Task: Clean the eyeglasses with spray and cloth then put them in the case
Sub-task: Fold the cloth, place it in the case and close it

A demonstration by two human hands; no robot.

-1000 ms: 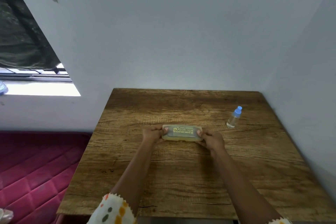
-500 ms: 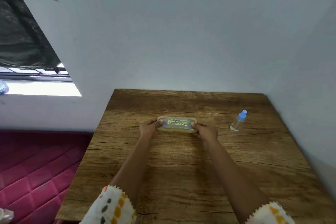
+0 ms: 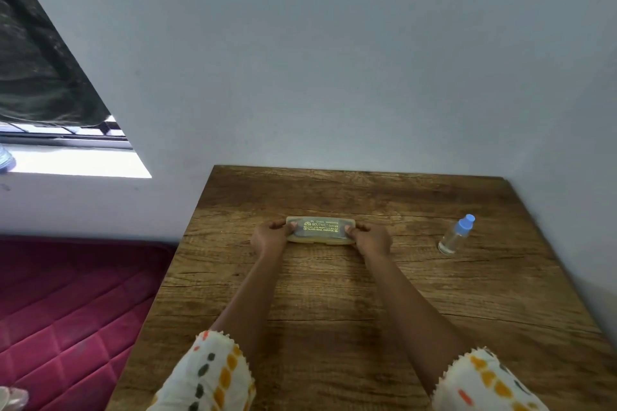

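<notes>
A closed glasses case (image 3: 320,230), translucent yellowish with gold lettering on its lid, lies flat on the wooden table (image 3: 334,294) near the middle. My left hand (image 3: 269,237) grips its left end and my right hand (image 3: 371,237) grips its right end, thumbs on the lid. A small clear spray bottle (image 3: 455,234) with a blue cap stands upright to the right of the case, apart from my right hand. No eyeglasses or cloth show; the closed case hides its inside.
The table stands in a corner, with grey walls behind it and along its right side. A red quilted mattress (image 3: 66,310) lies lower on the left. A window sill (image 3: 73,160) is at the upper left.
Both hands have pushed the case a little farther from me across the table. The bottle has not moved.
</notes>
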